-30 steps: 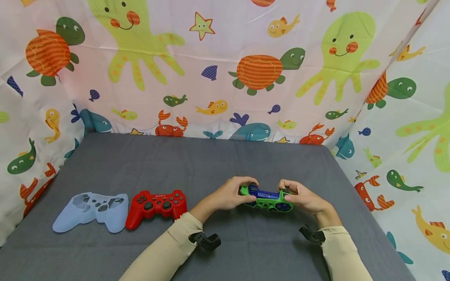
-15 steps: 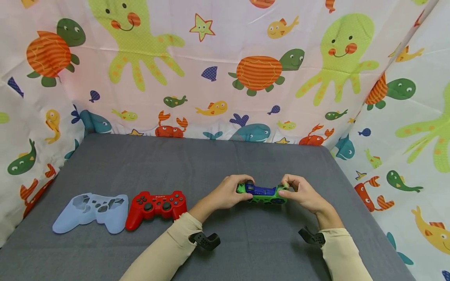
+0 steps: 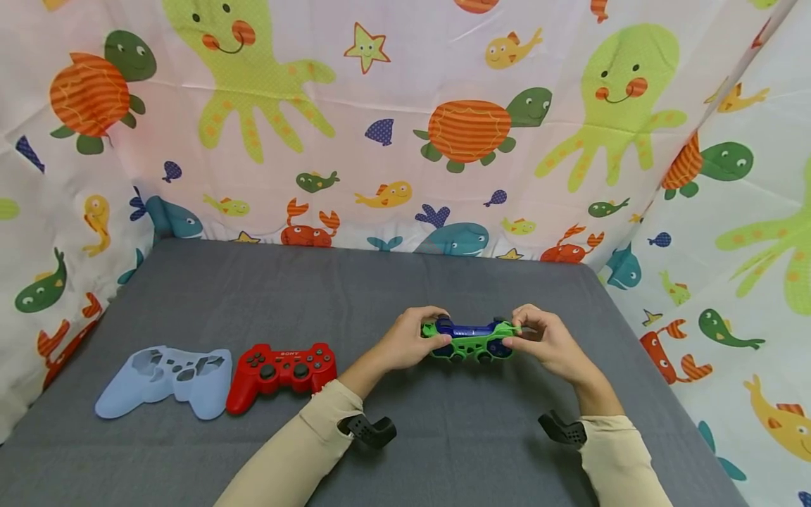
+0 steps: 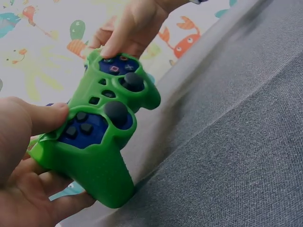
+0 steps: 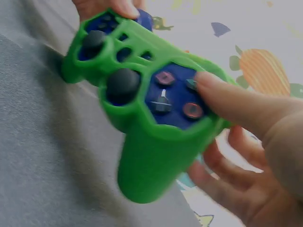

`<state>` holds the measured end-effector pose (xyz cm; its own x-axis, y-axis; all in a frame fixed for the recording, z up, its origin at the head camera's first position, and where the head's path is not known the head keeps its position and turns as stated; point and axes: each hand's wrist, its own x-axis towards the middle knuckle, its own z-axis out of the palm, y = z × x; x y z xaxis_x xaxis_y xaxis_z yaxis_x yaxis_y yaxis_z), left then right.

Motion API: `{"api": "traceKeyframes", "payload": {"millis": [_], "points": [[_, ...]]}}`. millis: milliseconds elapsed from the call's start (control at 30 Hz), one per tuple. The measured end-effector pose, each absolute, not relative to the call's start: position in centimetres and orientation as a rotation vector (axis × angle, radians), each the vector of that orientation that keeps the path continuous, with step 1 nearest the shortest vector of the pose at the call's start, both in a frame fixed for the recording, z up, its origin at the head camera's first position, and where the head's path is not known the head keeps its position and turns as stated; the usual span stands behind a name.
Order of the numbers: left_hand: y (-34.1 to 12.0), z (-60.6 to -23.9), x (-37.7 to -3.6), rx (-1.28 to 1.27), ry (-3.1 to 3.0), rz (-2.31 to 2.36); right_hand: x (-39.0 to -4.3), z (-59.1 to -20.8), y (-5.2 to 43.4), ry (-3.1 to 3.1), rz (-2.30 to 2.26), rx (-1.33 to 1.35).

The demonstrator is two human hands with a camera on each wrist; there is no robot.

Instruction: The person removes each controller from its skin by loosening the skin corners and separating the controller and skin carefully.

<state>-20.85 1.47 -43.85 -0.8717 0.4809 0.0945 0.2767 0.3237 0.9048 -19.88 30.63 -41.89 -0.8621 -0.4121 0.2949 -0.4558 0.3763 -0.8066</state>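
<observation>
Two hands grip one blue controller in a green silicone cover (image 3: 470, 339), right of centre in the head view: the left hand (image 3: 405, 341) clasps its left end, the right hand (image 3: 546, 343) pinches its right end. At lower left lie a red controller (image 3: 281, 366) and a pale blue silicone cover (image 3: 166, 380) on the grey table (image 3: 317, 289).
</observation>
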Motion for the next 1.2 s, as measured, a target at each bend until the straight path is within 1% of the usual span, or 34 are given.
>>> {"api": "traceKeyframes", "payload": {"millis": [133,233,467,700,800,1000,1200], "points": [[1.5,-44.0,-21.0,0.594,2.369,1.655,-20.1,-42.1,30.0,-2.472,1.508,0.664],[1.6,-44.2,-21.1,0.528,2.348,1.704,-20.2,-42.4,29.9,-2.443,1.517,0.609],[2.0,-44.3,-21.1,0.439,2.375,1.715,-20.0,-43.3,30.0,-2.343,1.884,0.615],[2.0,-44.4,-21.3,0.462,2.341,1.771,-20.3,-43.4,30.1,-2.38,1.961,0.52],[2.1,-44.6,-21.3,0.478,2.335,1.767,-20.5,-43.9,30.3,-2.368,2.028,0.508],[2.3,-45.2,-21.4,0.496,2.309,1.835,-21.1,-45.4,29.7,-2.344,2.013,0.436],[2.1,-45.5,-21.4,0.497,2.354,1.853,-21.1,-46.0,29.9,-2.402,1.948,0.478]]}}
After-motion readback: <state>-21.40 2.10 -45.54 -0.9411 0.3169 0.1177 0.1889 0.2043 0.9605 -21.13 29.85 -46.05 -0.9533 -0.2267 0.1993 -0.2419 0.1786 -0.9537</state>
